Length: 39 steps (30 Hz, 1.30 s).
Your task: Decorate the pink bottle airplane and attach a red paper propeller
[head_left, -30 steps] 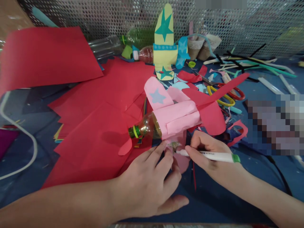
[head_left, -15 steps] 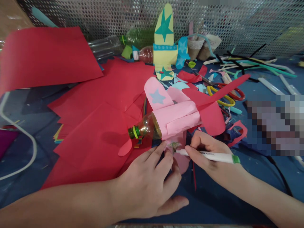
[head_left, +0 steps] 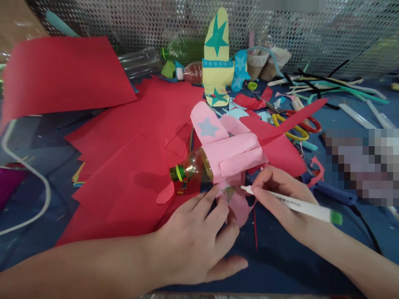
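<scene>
A plastic bottle (head_left: 195, 162) with a green neck lies on its side, wrapped in pink paper (head_left: 233, 153). One pink wing bearing a blue star (head_left: 208, 126) sticks up behind it. The near pink wing (head_left: 240, 207) carries a greenish patch, and the fingertips of my left hand (head_left: 199, 232) press on it. That hand lies flat, thumb apart, gripping nothing. In my right hand (head_left: 280, 195) a white marker with a green end (head_left: 308, 209) is pinched, its tip just right of the patch and seemingly off the paper.
Red paper sheets (head_left: 124, 166) spread over the left. A yellow paper-winged bottle (head_left: 218, 72) stands behind. Scissors (head_left: 289, 128), paper scraps and a blue tool with a black cord (head_left: 333, 191) lie to the right. A white cable (head_left: 46, 191) curves at far left.
My right hand has drawn the marker a little to the right, away from the greenish patch. My left hand stays on the wing.
</scene>
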Each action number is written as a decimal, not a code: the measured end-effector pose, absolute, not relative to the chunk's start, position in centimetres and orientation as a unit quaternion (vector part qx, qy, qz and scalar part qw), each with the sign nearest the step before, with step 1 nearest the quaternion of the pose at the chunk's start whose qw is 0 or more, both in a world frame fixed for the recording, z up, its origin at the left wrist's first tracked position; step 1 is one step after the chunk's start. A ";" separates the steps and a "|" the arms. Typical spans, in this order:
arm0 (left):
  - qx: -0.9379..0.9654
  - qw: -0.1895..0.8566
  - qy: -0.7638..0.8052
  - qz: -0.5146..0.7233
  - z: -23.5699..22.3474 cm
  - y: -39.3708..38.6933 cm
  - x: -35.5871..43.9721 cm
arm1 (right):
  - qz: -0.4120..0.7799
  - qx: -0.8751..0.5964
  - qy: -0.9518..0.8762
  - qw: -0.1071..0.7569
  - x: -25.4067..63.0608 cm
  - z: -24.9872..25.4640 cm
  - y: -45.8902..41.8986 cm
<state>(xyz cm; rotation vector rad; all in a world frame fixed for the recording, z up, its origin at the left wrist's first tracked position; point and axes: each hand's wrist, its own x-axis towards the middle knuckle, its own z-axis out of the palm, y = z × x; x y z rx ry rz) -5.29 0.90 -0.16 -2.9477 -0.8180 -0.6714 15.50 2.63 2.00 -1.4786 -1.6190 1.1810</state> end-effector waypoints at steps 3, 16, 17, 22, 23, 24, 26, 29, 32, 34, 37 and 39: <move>-0.942 0.001 -0.265 -0.208 -0.2 0.9 -5.3 | 0.439 -0.559 -0.631 0.311 15.4 1.8 2.7; -0.941 0.010 -0.280 -0.191 -0.3 0.9 -5.2 | 0.395 -0.578 -0.662 0.269 16.1 0.6 2.8; -0.941 0.012 -0.281 -0.191 -0.3 0.9 -5.1 | 0.396 -0.575 -0.665 0.265 16.1 0.6 2.8; -0.940 0.010 -0.280 -0.194 -0.3 0.9 -5.1 | 0.401 -0.564 -0.675 0.258 16.1 0.7 2.8; -0.940 0.010 -0.279 -0.195 -0.2 0.9 -5.1 | 0.400 -0.563 -0.675 0.259 16.1 0.7 2.8; -0.940 0.010 -0.279 -0.196 -0.2 0.9 -5.1 | 0.399 -0.564 -0.675 0.259 16.1 0.8 2.8; -0.940 0.010 -0.281 -0.195 -0.2 0.9 -5.1 | 0.397 -0.562 -0.678 0.258 16.1 0.8 2.8; -0.939 0.015 -0.282 -0.195 -0.1 0.9 -5.1 | 0.395 -0.557 -0.684 0.258 16.1 0.9 2.8; -0.940 0.015 -0.282 -0.192 -0.2 0.9 -5.1 | 0.395 -0.564 -0.678 0.257 16.1 0.9 2.9; -0.940 0.014 -0.281 -0.191 -0.2 1.0 -5.1 | 0.397 -0.563 -0.678 0.256 16.1 0.9 2.9; -0.940 0.015 -0.279 -0.196 -0.2 1.0 -5.1 | 0.393 -0.553 -0.687 0.259 16.1 0.9 2.9; -0.939 0.018 -0.282 -0.195 -0.2 1.0 -5.1 | 0.394 -0.557 -0.683 0.261 16.1 0.9 2.9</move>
